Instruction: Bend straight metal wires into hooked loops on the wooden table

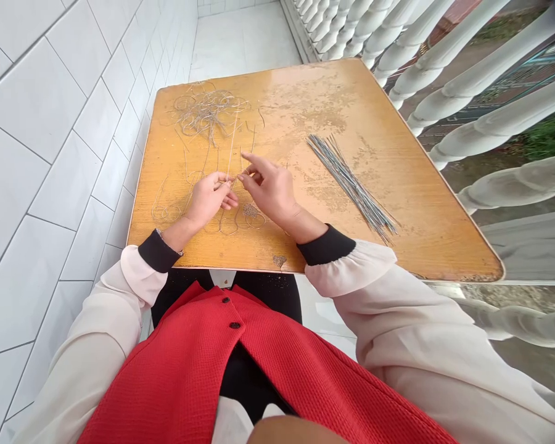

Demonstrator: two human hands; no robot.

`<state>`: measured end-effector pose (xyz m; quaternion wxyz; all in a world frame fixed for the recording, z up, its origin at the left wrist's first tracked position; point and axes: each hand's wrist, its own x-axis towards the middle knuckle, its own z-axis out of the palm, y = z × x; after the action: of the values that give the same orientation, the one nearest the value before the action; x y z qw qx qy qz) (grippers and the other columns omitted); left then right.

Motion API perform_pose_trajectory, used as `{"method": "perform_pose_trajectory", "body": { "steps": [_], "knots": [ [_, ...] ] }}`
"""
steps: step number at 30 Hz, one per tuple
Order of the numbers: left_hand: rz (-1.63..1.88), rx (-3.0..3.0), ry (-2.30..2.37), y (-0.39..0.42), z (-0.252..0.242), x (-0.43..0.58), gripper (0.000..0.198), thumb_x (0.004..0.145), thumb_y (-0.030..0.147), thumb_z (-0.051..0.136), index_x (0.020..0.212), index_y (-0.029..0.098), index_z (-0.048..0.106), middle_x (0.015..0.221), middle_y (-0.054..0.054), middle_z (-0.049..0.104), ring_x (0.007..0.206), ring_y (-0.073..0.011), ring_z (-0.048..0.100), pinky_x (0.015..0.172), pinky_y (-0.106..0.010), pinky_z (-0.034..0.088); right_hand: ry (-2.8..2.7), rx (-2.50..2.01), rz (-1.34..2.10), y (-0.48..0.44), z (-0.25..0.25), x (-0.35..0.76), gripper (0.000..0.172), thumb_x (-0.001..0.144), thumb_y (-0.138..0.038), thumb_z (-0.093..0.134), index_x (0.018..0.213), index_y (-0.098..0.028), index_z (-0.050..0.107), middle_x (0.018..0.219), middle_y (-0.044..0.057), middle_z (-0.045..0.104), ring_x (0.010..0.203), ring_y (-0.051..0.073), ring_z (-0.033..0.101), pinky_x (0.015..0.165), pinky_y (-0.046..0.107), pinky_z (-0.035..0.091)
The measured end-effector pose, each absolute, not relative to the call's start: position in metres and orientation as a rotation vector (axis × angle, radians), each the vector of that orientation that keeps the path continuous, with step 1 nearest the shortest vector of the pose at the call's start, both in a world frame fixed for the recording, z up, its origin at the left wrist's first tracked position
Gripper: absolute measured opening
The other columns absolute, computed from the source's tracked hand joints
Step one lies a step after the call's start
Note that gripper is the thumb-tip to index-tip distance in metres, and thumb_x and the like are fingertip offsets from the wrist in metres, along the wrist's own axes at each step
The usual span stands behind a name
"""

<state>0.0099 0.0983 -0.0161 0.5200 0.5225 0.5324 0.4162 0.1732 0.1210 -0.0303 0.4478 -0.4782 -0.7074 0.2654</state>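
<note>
The scuffed wooden bench (pixel 425 228) stands between a white-tiled wall (pixel 50 135) and white balustrade (pixel 494 129). Left hand (pixel 211 196) and right hand (pixel 272 188) each have their grip clamped on thin wire (pixel 232 146).

No readable text, number, brand or sign.
The tiled wall (pixel 32 74) toward 10 o'clock shows only joint lines, the tabletop (pixel 282 92) toward 12 o'clock only scuffs (patchy ones, none forming a letter), and the red garment (pixel 203 345) toward 6 o'clock just plain dark buttons (pixel 234 325). Past the balusters (pixel 467 84) toward 2 o'clock, things are too blurred to read.
</note>
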Motion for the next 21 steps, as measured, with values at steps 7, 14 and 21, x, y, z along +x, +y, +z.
{"method": "perform_pose_trajectory", "body": {
  "steps": [7, 14, 21],
  "knots": [
    [1.067, 1.213, 1.329, 0.099, -0.013, 0.009, 0.011, 0.104, 0.011, 0.049, 0.101, 0.02, 0.056, 0.067, 0.005, 0.07, 0.06, -0.0076, 0.073, 0.056, -0.015, 0.051, -1.306, -1.07, 1.339, 0.117, -0.015, 0.176, 0.034, 0.086, -0.055, 0.078, 0.085, -0.022, 0.071, 0.084, 0.004, 0.074, 0.062, 0.012, 0.062, 0.059, 0.027, 0.051],
    [1.073, 1.288, 1.311, 0.1, -0.016, 0.005, 0.014, 0.106, 0.022, 0.055, 0.093, 0.019, 0.06, 0.071, 0.004, 0.07, 0.062, -0.0063, 0.072, 0.055, -0.013, 0.051, -1.281, -1.034, 1.434, 0.11, -0.009, 0.17, 0.028, 0.082, -0.044, 0.085, 0.075, -0.022, 0.071, 0.082, 0.003, 0.077, 0.059, 0.01, 0.062, 0.056, 0.023, 0.053],
    [1.099, 1.299, 1.307, 0.1, -0.012, 0.002, 0.02, 0.104, 0.017, 0.056, 0.085, 0.017, 0.063, 0.067, 0.004, 0.066, 0.056, -0.0046, 0.066, 0.055, -0.013, 0.051, -1.291, -1.054, 1.421, 0.112, -0.009, 0.172, 0.025, 0.081, -0.038, 0.09, 0.072, -0.021, 0.073, 0.075, 0.004, 0.077, 0.057, 0.012, 0.064, 0.054, 0.025, 0.057]
  ]
}}
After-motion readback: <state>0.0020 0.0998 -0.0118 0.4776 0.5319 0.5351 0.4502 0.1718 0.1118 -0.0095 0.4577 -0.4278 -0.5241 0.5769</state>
